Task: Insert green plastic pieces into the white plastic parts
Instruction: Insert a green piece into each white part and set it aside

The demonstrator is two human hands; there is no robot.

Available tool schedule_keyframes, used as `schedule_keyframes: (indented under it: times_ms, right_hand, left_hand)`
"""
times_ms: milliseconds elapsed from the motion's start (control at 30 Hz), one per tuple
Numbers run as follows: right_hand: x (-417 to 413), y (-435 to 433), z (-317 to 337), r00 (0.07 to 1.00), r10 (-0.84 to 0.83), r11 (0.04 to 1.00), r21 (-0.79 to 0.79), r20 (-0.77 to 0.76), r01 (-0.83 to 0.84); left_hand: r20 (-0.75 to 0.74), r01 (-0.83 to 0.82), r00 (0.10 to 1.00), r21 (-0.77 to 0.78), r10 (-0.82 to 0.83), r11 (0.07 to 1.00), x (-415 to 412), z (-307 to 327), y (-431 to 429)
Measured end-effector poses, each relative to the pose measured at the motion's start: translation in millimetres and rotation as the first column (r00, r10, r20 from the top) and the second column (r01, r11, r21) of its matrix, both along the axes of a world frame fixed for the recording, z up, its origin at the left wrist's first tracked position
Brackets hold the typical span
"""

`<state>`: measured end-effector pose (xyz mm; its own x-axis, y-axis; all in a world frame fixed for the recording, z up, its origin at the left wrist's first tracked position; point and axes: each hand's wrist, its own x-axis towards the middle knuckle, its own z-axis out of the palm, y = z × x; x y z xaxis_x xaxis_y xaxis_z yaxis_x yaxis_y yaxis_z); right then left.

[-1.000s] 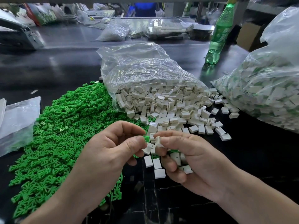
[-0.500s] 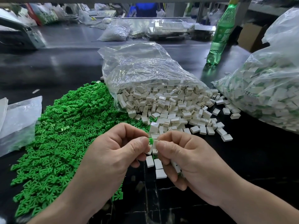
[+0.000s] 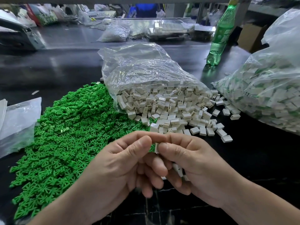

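Where the hands meet: a white part (image 3: 156, 147) stands on edge, pinched in the air above the dark tabletop (image 3: 256, 161).
White part's look: small, pale and box-shaped, with only a narrow side showing. A green sliver lies against its left edge; I cannot tell whether that is an inserted piece or the heap behind.
Left hand (image 3: 123, 168): thumb and forefinger closed on the part's left side, the other fingers curled below.
Right hand (image 3: 196, 169): thumb and forefinger pinch the part's right side, and the curled lower fingers cradle spare white parts (image 3: 177, 168).
In the way: both thumbs cover most of the part.
Green pieces (image 3: 68, 135): a broad loose heap on the tabletop, left of and beyond the hands.
Open clear bag (image 3: 146, 73): lies just beyond the hands, spilling loose white parts (image 3: 178, 114) against the heap.
Full bag (image 3: 267, 95): at the right edge, packed with white parts with green showing among them.
Farther off: a green bottle (image 3: 222, 34) upright behind the bags; a flat plastic sheet (image 3: 17, 117) at the left edge.
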<state>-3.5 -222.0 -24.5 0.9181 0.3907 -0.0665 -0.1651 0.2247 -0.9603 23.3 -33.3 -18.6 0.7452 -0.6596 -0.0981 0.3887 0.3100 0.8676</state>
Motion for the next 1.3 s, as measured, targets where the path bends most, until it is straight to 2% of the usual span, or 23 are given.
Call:
schedule_keyframes:
  times_ms: [100, 233, 400, 533, 667, 900, 1000, 1133, 1300]
  right_hand:
    - [-0.9, 1.5, 2.9, 0.997, 0.078, 0.993, 0.087, -0.005, -0.077]
    - [-0.9, 1.2, -1.1, 0.999, 0.017, 1.0, 0.004, -0.028, -0.017]
    - [-2.8, 2.0, -0.6, 0.999, -0.002, 1.0, 0.001, -0.042, 0.002]
    - [-2.2, 1.8, 1.9, 0.998, 0.028, 0.998, 0.064, -0.058, -0.025]
    - [-3.4, 3.0, 4.0, 0.998, 0.055, 0.993, 0.106, -0.023, -0.052]
    - [-5.1, 3.5, 3.8, 0.999, 0.046, 0.994, 0.099, -0.011, -0.044]
    - [-5.8, 3.8, 4.2, 0.999, 0.044, 0.996, 0.081, -0.008, -0.043]
    - [-5.0, 4.3, 4.7, 0.998, 0.052, 0.993, 0.106, -0.045, -0.047]
    - [-6.5, 4.3, 5.0, 0.999, 0.042, 0.994, 0.105, -0.009, -0.041]
  left_hand:
    - [-0.113, 0.12, 0.984, -0.157, -0.138, 0.98, -0.2, 0.0, -2.0]
    - [-0.155, 0.031, 0.986, -0.153, -0.056, 0.988, -0.7, -4.0, -6.6]
    - [-0.152, -0.015, 0.988, -0.164, -0.01, 0.986, -2.0, -5.9, -9.5]
    - [-0.131, 0.049, 0.988, -0.245, -0.083, 0.968, -2.1, -6.4, -9.1]
    - [-0.105, 0.029, 0.993, -0.207, -0.052, 0.978, -0.7, -9.6, -10.6]
    - [-0.094, 0.076, 0.99, -0.241, -0.101, 0.968, 1.2, -12.4, -7.0]
    - [-0.101, 0.096, 0.986, -0.28, -0.129, 0.955, 1.6, -14.9, -6.8]
    - [-0.144, 0.169, 0.956, -0.444, -0.256, 0.88, 2.3, -17.8, -7.0]
    - [-0.11, 0.193, 0.957, -0.453, -0.27, 0.87, 4.5, -18.9, -8.4]
